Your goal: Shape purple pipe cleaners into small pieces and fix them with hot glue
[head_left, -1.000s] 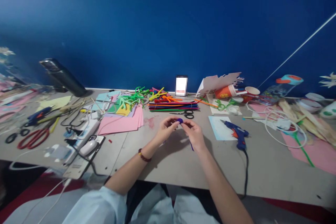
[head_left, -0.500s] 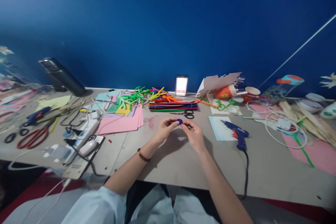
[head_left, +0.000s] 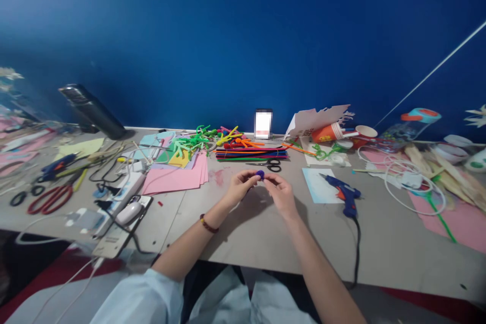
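A small purple pipe cleaner (head_left: 260,175), wound into a tight bunch, is pinched between my two hands above the table. My left hand (head_left: 243,185) grips it from the left with thumb and forefinger. From the right, the fingertips of my right hand (head_left: 280,193) close on its other side. Just behind the hands lie black-handled scissors (head_left: 274,165). Beyond them is a bundle of coloured pipe cleaners (head_left: 250,154). A blue glue gun (head_left: 343,193) rests to the right of my right hand, partly on a light blue sheet of paper (head_left: 317,187).
Pink paper sheets (head_left: 178,180) lie left, near a white power strip (head_left: 123,197), a phone (head_left: 121,235) and red-handled scissors (head_left: 51,200). Bent green pipe cleaners (head_left: 195,139) are heaped behind. A lit screen (head_left: 263,124) stands at the wall. Orange paper cups (head_left: 327,133) sit back right.
Both hands stay in nearly the same place, still pinching the purple pipe cleaner. Slightly more of it shows between the fingertips. The view has shifted very slightly.
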{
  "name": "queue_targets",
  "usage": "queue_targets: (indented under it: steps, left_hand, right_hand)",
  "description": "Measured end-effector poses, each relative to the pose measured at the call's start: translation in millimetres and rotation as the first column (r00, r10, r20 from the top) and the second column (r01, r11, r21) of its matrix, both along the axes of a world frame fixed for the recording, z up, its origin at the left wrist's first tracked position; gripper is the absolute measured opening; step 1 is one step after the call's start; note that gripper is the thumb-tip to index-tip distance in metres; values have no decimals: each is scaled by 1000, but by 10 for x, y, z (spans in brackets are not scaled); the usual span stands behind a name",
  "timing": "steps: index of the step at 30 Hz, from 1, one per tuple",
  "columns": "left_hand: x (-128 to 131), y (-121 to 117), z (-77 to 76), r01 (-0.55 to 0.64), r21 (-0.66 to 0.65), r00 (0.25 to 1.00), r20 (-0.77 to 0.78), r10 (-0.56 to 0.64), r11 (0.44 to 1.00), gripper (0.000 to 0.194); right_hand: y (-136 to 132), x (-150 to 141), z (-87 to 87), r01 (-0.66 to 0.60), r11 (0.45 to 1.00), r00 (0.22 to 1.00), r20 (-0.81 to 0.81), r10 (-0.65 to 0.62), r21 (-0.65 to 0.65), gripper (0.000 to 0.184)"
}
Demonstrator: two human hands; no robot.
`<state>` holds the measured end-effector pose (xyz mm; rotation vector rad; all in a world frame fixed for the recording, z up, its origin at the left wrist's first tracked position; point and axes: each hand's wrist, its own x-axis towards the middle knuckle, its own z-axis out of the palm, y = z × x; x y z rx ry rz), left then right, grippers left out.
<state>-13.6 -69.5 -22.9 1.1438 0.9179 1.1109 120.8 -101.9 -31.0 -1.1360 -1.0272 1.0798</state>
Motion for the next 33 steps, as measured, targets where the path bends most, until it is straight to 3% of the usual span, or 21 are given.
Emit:
queue_targets:
  steps: [7, 15, 20, 25, 28, 31, 33]
  left_hand:
    - [-38, 34, -15, 116, -136, 993, 49, -111, 984, 33]
    - [-82, 46, -40, 306, -294, 944, 217, -248, 905, 36]
    - [-101, 42, 3, 325, -312, 941, 200, -273, 893, 39]
    - [-66, 19, 19, 286, -233, 958, 72, -277, 930, 43]
    - [-28, 10, 3, 166, -35, 986, 10, -165, 986, 41]
    - [2, -3, -24, 55, 153, 997, -69, -45, 987, 45]
    - [12, -12, -47, 27, 189, 993, -122, -4, 982, 37]
  right_hand:
    - [12, 0, -34, 56, 995, 997, 55, -60, 87, 20]
    - [9, 8, -24, 87, 980, 962, 241, -130, 179, 14]
    - [5, 14, 0, 25, 986, 979, 196, -57, 162, 16]
    - [19, 27, -27, 0, 999, 999, 47, -3, 45, 22]
    - [33, 27, -55, 22, 998, 996, -81, -27, -58, 27]
    - [43, 15, -68, 5, 993, 988, -155, -23, -116, 31]
    - [46, 7, -71, -8, 992, 986, -169, -14, -127, 32]
